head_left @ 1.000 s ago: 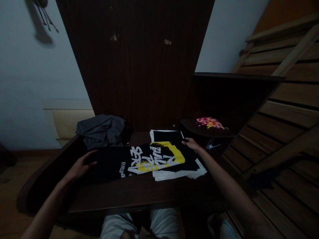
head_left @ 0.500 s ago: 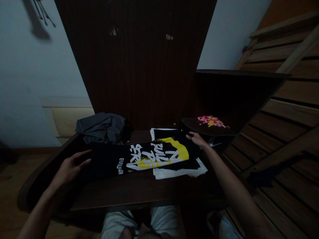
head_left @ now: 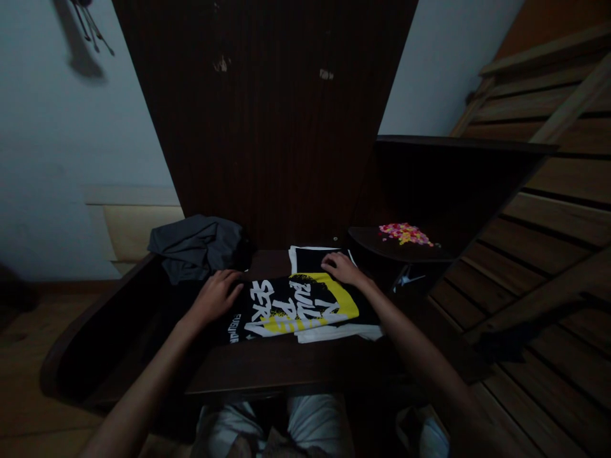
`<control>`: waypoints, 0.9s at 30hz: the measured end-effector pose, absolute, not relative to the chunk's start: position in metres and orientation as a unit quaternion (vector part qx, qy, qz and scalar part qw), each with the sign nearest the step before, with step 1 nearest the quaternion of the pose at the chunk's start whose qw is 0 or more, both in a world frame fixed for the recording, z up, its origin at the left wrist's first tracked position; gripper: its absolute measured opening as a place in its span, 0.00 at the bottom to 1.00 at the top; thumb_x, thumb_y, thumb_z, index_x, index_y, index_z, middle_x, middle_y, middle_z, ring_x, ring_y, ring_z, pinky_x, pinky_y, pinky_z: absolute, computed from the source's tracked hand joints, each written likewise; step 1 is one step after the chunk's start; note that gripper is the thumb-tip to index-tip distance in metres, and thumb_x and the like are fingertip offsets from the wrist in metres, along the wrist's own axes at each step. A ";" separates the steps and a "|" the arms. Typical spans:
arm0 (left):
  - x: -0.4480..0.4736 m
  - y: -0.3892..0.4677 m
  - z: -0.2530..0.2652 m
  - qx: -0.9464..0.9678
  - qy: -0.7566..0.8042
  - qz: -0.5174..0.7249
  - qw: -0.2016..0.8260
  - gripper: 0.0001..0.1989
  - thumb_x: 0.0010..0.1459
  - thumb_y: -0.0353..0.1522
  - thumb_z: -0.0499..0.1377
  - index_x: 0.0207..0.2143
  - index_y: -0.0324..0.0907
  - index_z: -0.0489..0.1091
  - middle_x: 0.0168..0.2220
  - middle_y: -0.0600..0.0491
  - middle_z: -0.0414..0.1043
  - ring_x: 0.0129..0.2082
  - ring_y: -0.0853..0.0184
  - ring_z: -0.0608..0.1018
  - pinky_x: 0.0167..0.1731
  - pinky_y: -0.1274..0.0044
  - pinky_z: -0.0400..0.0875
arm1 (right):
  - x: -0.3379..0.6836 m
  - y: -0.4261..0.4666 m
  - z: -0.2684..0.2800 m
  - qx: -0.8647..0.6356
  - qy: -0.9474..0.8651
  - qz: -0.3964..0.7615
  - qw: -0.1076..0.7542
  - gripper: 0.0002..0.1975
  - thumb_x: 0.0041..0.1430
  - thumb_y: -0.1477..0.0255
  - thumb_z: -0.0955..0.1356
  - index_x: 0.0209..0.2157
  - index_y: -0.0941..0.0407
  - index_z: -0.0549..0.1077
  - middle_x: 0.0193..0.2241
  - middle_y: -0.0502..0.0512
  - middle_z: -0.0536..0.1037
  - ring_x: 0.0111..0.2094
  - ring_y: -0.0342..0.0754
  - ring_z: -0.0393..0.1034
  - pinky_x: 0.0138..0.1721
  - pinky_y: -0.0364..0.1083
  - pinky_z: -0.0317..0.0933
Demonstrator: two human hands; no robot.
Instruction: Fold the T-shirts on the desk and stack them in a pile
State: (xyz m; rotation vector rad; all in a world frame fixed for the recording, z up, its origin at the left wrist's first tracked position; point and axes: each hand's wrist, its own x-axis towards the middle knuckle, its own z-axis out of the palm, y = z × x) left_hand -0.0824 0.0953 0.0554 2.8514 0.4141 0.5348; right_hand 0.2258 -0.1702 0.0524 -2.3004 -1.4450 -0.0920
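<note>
From the head view, the left hand (head_left: 218, 296), kinda spread, and right hand (head_left: 342, 268), can't tell if it's pinching, have moved inward over the black printed cloth (head_left: 305, 300) lying across the dark worktop (head_left: 267, 372) in a dim room, its left end lost in shadow.

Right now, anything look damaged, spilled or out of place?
Two pale patches mar the dark panel, like worn finish. Small colourful pieces lie loose on the rounded shelf, perhaps spilled. Grey cloth lies crumpled.

L hand (head_left: 217, 298) & L forearm (head_left: 151, 381), 8 o'clock, bare; R hand (head_left: 342, 268) & R forearm (head_left: 420, 350), 4 o'clock, ditto. Creased lt-grey trousers (head_left: 317, 423), 6 o'clock.
</note>
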 end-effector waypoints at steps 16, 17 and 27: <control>-0.032 0.128 0.058 0.976 0.092 -0.022 0.198 0.17 0.48 0.41 0.62 0.39 0.42 0.72 0.38 0.48 0.78 0.40 0.59 0.79 0.39 0.74 0.70 | 0.250 -0.151 0.048 -0.769 -0.612 0.120 0.140 0.08 0.51 0.69 0.72 0.33 0.57 0.77 0.31 0.53 0.77 0.33 0.48 0.70 0.34 0.43 0.60; -0.032 0.128 0.060 0.973 0.086 -0.023 0.213 0.18 0.48 0.40 0.62 0.40 0.42 0.72 0.38 0.49 0.78 0.40 0.60 0.79 0.40 0.74 0.70 | 0.250 -0.152 0.049 -0.770 -0.610 0.118 0.143 0.06 0.52 0.70 0.71 0.33 0.57 0.76 0.30 0.53 0.77 0.33 0.47 0.70 0.34 0.43 0.59; -0.045 0.135 0.075 0.980 0.163 -0.082 0.084 0.19 0.54 0.44 0.54 0.38 0.40 0.76 0.38 0.42 0.79 0.39 0.55 0.80 0.35 0.72 0.70 | 0.246 -0.170 0.036 -0.826 -0.539 -0.059 0.156 0.09 0.63 0.68 0.64 0.35 0.56 0.75 0.37 0.59 0.78 0.41 0.52 0.68 0.44 0.47 0.59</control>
